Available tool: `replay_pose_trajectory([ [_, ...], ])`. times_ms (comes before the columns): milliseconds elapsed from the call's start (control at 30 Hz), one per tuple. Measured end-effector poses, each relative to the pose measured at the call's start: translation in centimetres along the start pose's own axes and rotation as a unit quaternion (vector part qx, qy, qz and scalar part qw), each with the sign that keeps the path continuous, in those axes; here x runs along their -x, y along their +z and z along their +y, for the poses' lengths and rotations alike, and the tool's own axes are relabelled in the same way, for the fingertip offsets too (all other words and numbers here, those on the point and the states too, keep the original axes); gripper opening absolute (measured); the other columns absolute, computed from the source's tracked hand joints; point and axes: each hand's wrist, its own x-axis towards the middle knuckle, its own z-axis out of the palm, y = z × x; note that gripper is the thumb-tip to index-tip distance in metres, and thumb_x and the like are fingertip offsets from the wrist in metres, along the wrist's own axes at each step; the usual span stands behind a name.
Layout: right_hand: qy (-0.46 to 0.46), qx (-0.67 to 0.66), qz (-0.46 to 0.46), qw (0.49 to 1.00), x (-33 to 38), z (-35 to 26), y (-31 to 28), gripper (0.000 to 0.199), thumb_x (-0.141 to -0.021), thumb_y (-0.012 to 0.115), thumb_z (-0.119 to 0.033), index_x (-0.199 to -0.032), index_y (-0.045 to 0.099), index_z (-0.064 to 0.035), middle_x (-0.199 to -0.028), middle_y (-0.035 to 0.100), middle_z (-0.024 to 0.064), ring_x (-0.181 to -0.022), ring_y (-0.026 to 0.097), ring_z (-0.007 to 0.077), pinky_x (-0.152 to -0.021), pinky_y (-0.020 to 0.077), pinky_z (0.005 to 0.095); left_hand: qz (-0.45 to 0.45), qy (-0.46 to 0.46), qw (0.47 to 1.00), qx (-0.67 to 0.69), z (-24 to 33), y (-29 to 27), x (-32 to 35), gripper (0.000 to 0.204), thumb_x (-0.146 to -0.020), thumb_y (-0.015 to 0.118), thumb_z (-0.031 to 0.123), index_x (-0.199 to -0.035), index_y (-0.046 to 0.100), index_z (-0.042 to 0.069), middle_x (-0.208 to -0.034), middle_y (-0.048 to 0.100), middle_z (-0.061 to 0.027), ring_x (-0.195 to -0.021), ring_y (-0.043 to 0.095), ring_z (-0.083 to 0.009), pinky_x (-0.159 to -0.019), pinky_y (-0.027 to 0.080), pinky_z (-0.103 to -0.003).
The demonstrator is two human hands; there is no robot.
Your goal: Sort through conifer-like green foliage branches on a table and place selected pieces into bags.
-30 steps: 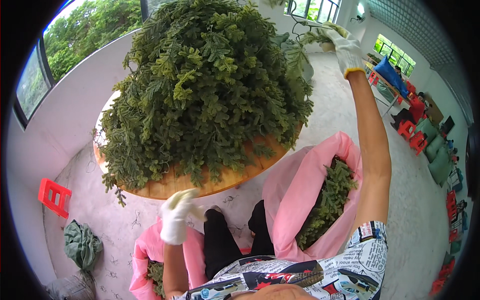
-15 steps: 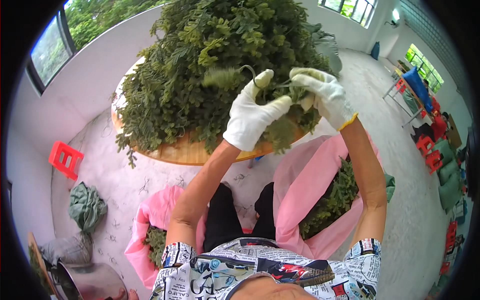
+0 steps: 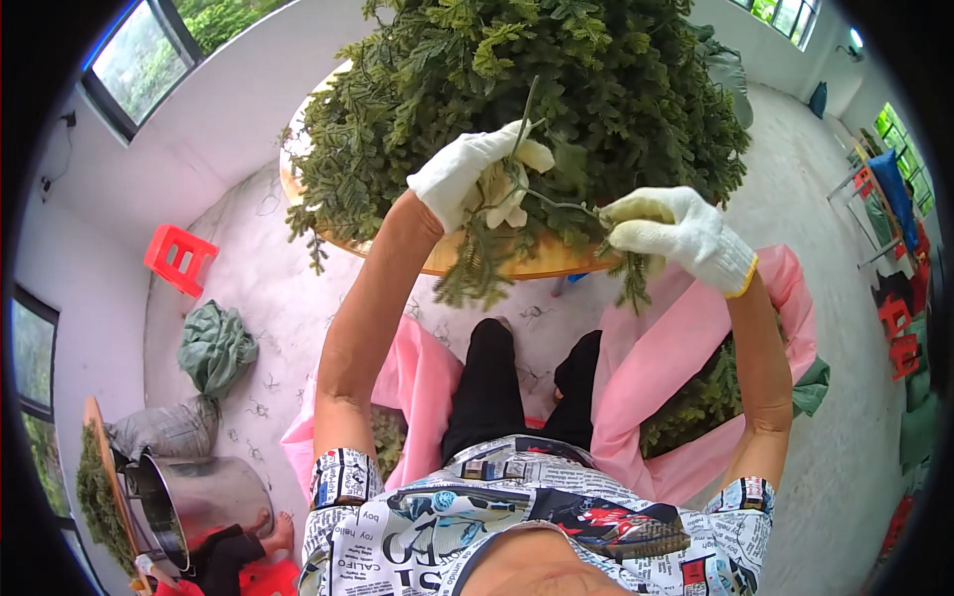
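Both gloved hands were closed on one leafy green sprig point(image 3: 532, 194): the left hand point(image 3: 477, 179), in a white knit glove, gripped its thin stem near the top, where the stem end stuck up past the fingers, and the right hand point(image 3: 671, 230), in a matching glove with a yellow cuff, pinched the same stem further to the right. Feathery leaflets hung down from the stem between and below the two hands.

Just beyond the hands stood a round wooden table point(image 3: 517, 263), heaped with a large mound of the same greenery point(image 3: 556, 79); the sprig was held up in front of its near edge. Below the hands, the person's black-trousered legs point(image 3: 497, 387) ran out toward the table. A pink bag point(image 3: 676, 377) on the right side of the legs held more green cuttings, and another pink bag point(image 3: 397, 387) sat on the left. Further left on the pale floor were a red plastic stool point(image 3: 179, 258), a crumpled green sack point(image 3: 214, 348) and, nearer, a metal pot point(image 3: 194, 497).
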Motion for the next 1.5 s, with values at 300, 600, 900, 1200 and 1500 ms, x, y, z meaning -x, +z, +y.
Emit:
replay_pose_trajectory([
  [300, 0.047, 0.047, -0.016, 0.998, 2.9, 0.2, 3.4, 0.029, -0.084, 0.071, -0.016, -0.108, 0.070, -0.0004, -0.088, 0.071, 0.0068, -0.070, 0.061, 0.0143, -0.064, 0.0485, 0.0251, -0.055, 0.015, 0.997, 0.061, 1.2, -1.8, 1.9, 0.051, -0.103, 0.047, 0.046, -0.092, 0.066, -0.001, -0.052, 0.055, -0.0078, -0.037, 0.048, -0.0165, -0.054, 0.054, -0.035],
  [600, -0.062, 0.096, 0.091, 0.989, 5.9, -0.2, 8.4, 0.044, -0.080, 0.077, -0.024, -0.115, 0.067, 0.0018, -0.092, 0.071, 0.0092, -0.078, 0.063, 0.0167, -0.073, 0.0504, 0.0258, 0.186, 0.040, 0.969, 0.158, 1.0, 0.2, 1.5, 0.040, -0.104, 0.047, 0.040, -0.101, 0.062, 0.003, -0.071, 0.064, -0.0136, -0.054, 0.060, -0.0248, -0.059, 0.055, -0.041],
  [900, 0.014, -0.138, 0.011, 0.990, -1.7, 1.7, 8.0, 0.061, -0.079, 0.074, -0.019, -0.134, 0.055, 0.0009, -0.127, 0.061, 0.0188, -0.105, 0.063, 0.0263, -0.089, 0.0499, 0.0325, 0.192, 0.056, 0.959, 0.199, 0.1, 3.0, 1.8, 0.034, -0.103, 0.049, 0.039, -0.114, 0.059, 0.008, -0.088, 0.064, -0.0141, -0.074, 0.065, -0.0300, -0.065, 0.054, -0.046],
  [1200, 0.001, -0.288, -0.101, 0.952, -1.7, 4.5, 8.8, 0.039, -0.084, 0.064, -0.010, -0.122, 0.065, -0.0005, -0.106, 0.068, 0.0112, -0.091, 0.061, 0.0138, -0.081, 0.0485, 0.0238, 0.247, 0.067, 0.936, 0.241, -2.5, 4.0, 1.3, 0.038, -0.099, 0.054, 0.043, -0.119, 0.060, 0.010, -0.097, 0.065, -0.0137, -0.081, 0.066, -0.0265, -0.073, 0.051, -0.045],
  [1500, 0.093, -0.079, -0.117, 0.986, 2.2, 3.7, 7.2, 0.023, -0.087, 0.063, -0.022, -0.101, 0.071, -0.0055, -0.088, 0.071, 0.0043, -0.078, 0.062, 0.0139, -0.072, 0.0492, 0.0249, 0.077, -0.178, 0.880, -0.434, -3.8, 0.0, 7.9, 0.037, -0.087, 0.063, 0.042, -0.098, 0.070, 0.007, -0.088, 0.068, -0.0016, -0.061, 0.059, -0.0141, -0.061, 0.049, -0.025],
])
